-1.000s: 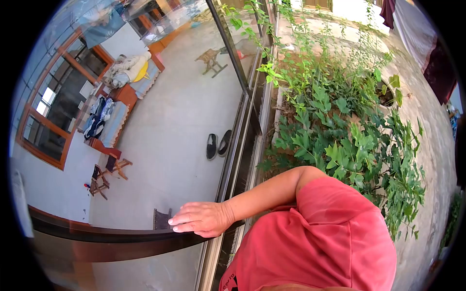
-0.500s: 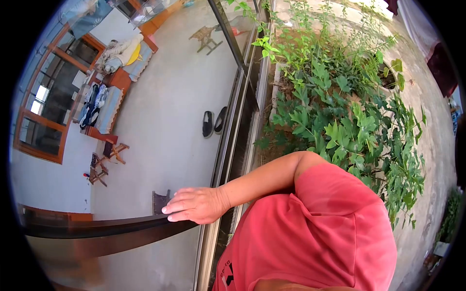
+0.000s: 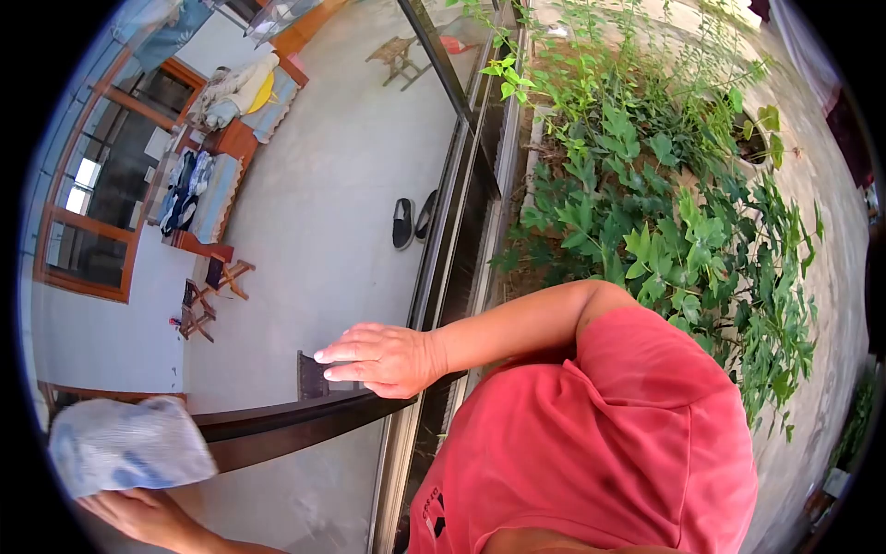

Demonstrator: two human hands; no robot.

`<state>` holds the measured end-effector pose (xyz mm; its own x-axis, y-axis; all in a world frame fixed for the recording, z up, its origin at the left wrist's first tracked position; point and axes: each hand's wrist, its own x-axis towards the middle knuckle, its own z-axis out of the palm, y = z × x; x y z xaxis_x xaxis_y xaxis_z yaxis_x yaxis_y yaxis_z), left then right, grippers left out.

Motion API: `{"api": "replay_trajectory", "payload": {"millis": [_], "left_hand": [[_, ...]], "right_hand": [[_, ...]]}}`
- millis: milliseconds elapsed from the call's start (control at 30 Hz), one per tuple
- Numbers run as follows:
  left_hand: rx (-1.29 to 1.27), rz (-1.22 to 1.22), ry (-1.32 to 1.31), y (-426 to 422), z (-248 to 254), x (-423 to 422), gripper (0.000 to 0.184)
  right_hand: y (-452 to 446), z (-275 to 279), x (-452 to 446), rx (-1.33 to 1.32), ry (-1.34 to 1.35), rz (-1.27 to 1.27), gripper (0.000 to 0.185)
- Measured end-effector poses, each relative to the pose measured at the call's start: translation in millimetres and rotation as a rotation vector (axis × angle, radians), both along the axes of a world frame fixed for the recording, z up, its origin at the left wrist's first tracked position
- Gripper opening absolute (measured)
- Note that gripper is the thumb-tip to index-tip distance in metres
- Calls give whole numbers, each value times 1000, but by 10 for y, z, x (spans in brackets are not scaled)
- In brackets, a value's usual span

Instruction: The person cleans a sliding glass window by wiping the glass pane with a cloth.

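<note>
My right hand (image 3: 388,360) lies on the dark rail (image 3: 295,429) of a glass pane. Its fingers are stretched out to the left and slightly apart. At the lower left, my left hand (image 3: 143,517) holds a crumpled white and bluish cloth (image 3: 134,445) by its lower edge, with its fingertips partly hidden. The cloth covers the left part of the rail. Beside my right wrist runs the upright dark frame (image 3: 434,268). A red sleeve (image 3: 637,369) covers my right upper arm.
Behind the glass are black shoes (image 3: 402,224), folding stools (image 3: 214,286) and a bench with clothes (image 3: 189,189). A patterned dark object (image 3: 312,374) is near my right fingertips. Leafy green plants (image 3: 683,249) grow on the right, beside a concrete path (image 3: 835,268).
My left hand has come into view at the lower left with the cloth. My right hand stays on the rail. The view has shifted slightly.
</note>
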<state>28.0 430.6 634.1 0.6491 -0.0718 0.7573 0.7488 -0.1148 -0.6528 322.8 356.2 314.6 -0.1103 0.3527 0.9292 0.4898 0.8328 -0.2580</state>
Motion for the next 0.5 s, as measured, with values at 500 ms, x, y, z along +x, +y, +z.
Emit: {"api": "replay_trajectory", "payload": {"millis": [500], "left_hand": [[-208,-89,-10,-129,-1270,142,47]], "right_hand": [[100,-12,-78,-28,-78,90,48]]}}
